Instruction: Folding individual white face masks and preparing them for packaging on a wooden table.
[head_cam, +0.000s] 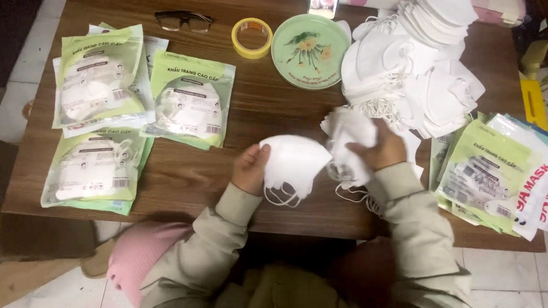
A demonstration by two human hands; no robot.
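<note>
Head view: left hand [250, 169], fingers pinching the edge of one white folded mask [294, 162] over the near middle of the wooden bench [248, 106]; right hand [380, 149], fingers clenched around a bunch of masks [346, 133]. Sealed green mask packets [190, 102] lie far left, empty packets [487, 171] right, loose mask pile [416, 64] far right, green plate [310, 49] and yellow tape roll [252, 37] far centre.

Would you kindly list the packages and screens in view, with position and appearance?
Green-and-white flat mask pouches: table's left side, overlapping, rectangular, with clear windows.
Stack of green, white and red pouches: table's right edge, fanned.
Lit phone screen: top edge, behind the green round plate, upright rectangle.
</note>
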